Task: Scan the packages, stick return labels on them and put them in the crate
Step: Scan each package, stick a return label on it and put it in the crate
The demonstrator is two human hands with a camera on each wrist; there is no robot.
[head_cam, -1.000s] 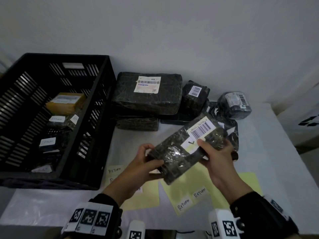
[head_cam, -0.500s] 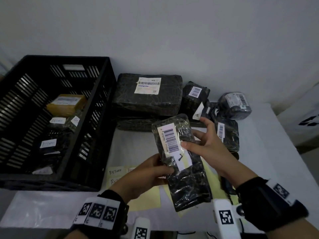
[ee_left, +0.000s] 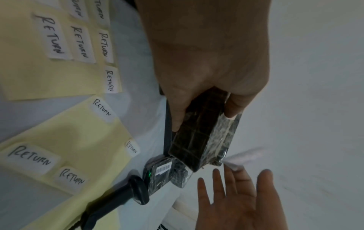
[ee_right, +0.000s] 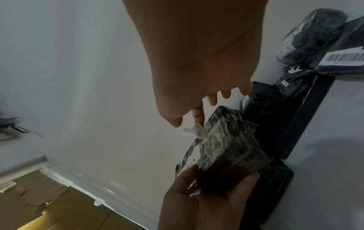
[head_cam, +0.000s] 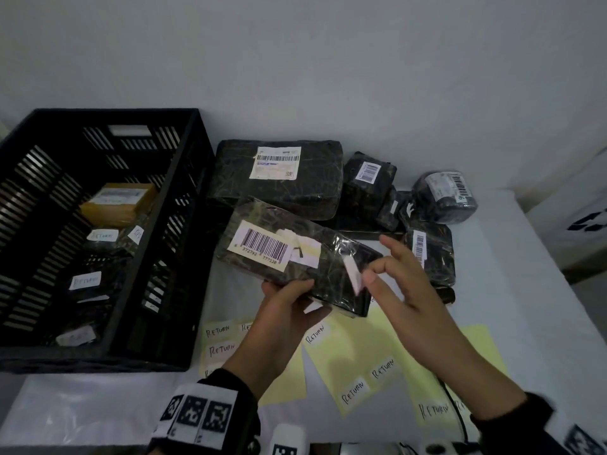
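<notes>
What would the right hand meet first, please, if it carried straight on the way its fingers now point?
Probably the held package: the right hand points at its near end, where a small white label sits at the fingertips. Depth is unclear.

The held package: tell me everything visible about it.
The package is a flat dark block wrapped in shiny, crinkled clear film. A white barcode label sits on its upper face beside a smaller white patch. It is tilted in the air above the table, right of the crate. The left hand grips its near edge; the right hand holds a small white label against its right end.
</notes>
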